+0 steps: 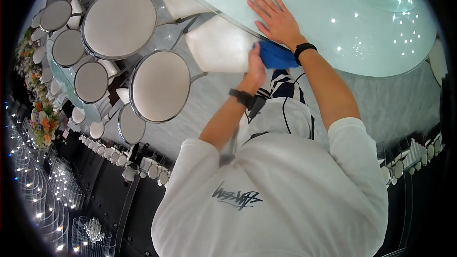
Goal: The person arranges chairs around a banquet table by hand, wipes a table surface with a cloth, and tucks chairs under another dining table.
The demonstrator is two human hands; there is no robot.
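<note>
My left hand is closed on a blue cloth at the near edge of a pale, glossy round tabletop. Its thumb points up along the cloth, while the other fingers are mostly hidden. Further in, my right hand lies flat on the tabletop with fingers stretched and apart. Its wrist crosses above the right end of the cloth. Dark bands circle both wrists.
White-seated chairs with round backs and metal frames crowd the left side. One white seat adjoins the table edge near my left hand. Flower arrangements and strings of lights are at far left. Grey marbled floor shows below.
</note>
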